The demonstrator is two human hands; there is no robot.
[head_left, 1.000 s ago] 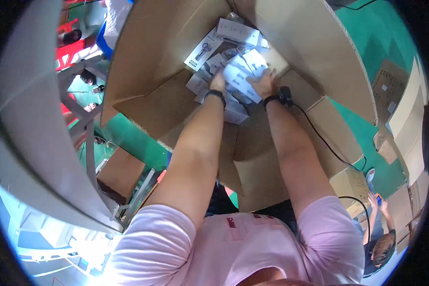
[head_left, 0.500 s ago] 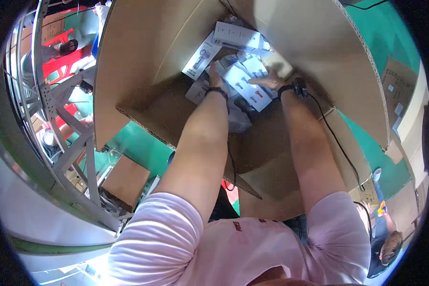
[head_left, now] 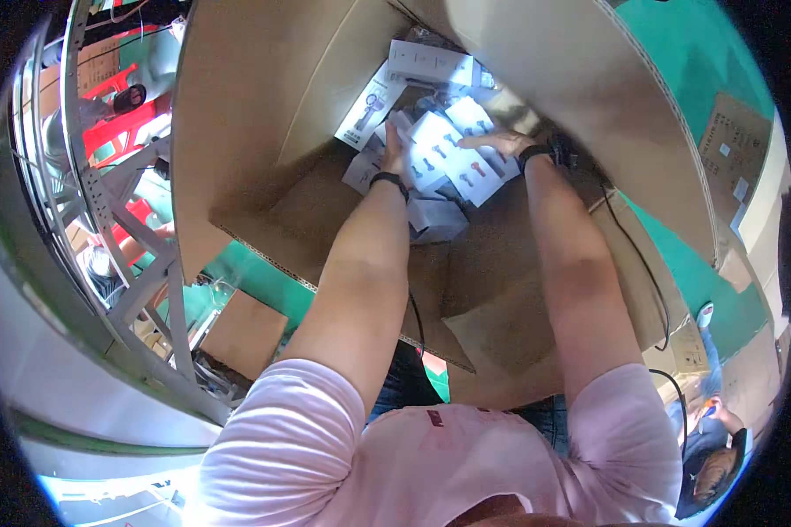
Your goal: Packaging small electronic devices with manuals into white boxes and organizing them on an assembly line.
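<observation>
Deep in a large brown cardboard carton (head_left: pixel 268 132), both my hands are at a cluster of small white boxes (head_left: pixel 475 171) printed with pictures of a handheld device. My left hand (head_left: pixel 395 151) grips the cluster's left side, thumb up, its other fingers mostly hidden by the boxes. From the right, my right hand (head_left: pixel 504 142) holds the cluster, its fingers reaching over the upper right edge. To the left leans another white box (head_left: pixel 367 107) with a larger device picture. Behind lies a long white box (head_left: pixel 431 63), and a whitish box (head_left: pixel 437 220) sits below the cluster.
The carton's open flaps (head_left: pixel 655 114) rise around my arms. A black cable (head_left: pixel 642 255) hangs over its right side. At left stand a metal frame (head_left: pixel 141 281) and a closed brown box (head_left: pixel 244 332). Another person (head_left: pixel 710 461) is at the lower right.
The white boxes between my hands have shifted and fanned out, with more printed faces showing. My left hand has moved slightly down and left, against the boxes.
</observation>
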